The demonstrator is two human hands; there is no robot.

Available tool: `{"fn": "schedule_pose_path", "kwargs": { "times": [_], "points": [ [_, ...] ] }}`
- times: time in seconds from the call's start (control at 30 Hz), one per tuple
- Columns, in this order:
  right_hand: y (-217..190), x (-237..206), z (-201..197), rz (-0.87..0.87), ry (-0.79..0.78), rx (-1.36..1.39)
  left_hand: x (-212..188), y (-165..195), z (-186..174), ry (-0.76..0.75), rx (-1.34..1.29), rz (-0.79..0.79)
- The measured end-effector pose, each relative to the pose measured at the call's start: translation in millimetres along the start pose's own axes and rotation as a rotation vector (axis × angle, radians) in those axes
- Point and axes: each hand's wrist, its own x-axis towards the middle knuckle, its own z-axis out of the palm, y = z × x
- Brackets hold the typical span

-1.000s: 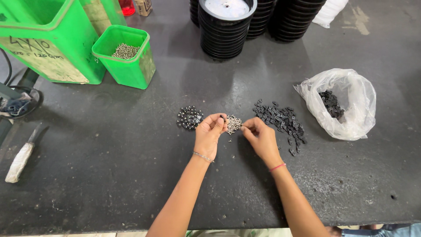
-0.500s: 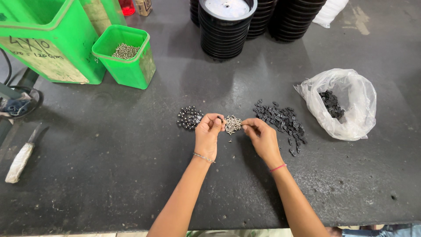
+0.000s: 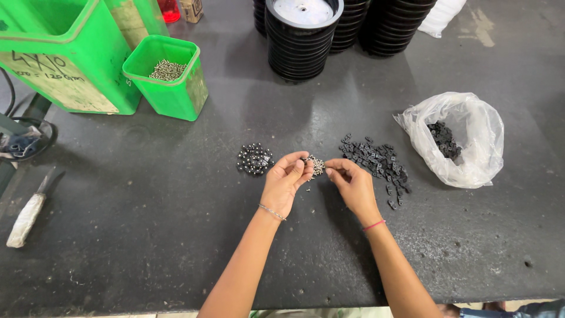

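My left hand (image 3: 284, 184) and right hand (image 3: 352, 184) hover close together over a small heap of silvery screws (image 3: 316, 165) on the dark table (image 3: 147, 235). Both hands have thumb and fingertips pinched together beside the heap. Whatever is between the fingers is too small to make out. A cluster of dark shiny round pieces (image 3: 254, 159) lies just left of my left hand. A spread of small black parts (image 3: 376, 162) lies just right of my right hand.
A clear plastic bag (image 3: 465, 138) with more black parts lies at the right. A small green bin (image 3: 176, 97) of screws and a large green bin (image 3: 65, 65) stand far left. Stacks of black round lids (image 3: 303, 44) stand at the back. A white-handled knife (image 3: 26, 215) lies at the left edge.
Both hands stay at the screw heap; only the fingers shift slightly.
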Motion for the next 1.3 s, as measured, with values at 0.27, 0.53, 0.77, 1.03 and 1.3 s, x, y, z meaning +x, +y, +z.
{"fn": "schedule_pose_path", "kwargs": {
  "times": [0.27, 0.53, 0.77, 1.03, 1.3],
  "points": [
    [-6.0, -1.3, -1.6, 0.024, 0.038, -0.026, 1.2, -6.1, -4.4, 0.006, 0.042, -0.002],
    [-1.9, 0.0, -0.9, 0.005, 0.055, 0.022, 5.9, -16.9, -13.3, -0.008, 0.095, 0.113],
    [2.5, 0.8, -0.5, -0.034, 0.068, 0.045, 9.0, -24.8, -20.1, -0.003, 0.141, 0.154],
    [8.4, 2.5, 1.0, -0.032, 0.024, 0.306, 4.8, -16.9, -9.2, 0.031, 0.200, 0.044],
    [-6.9, -11.7, 10.0, -0.074, 0.022, 0.219, -2.7, -6.0, 4.3, 0.087, 0.204, -0.039]
  ]
}}
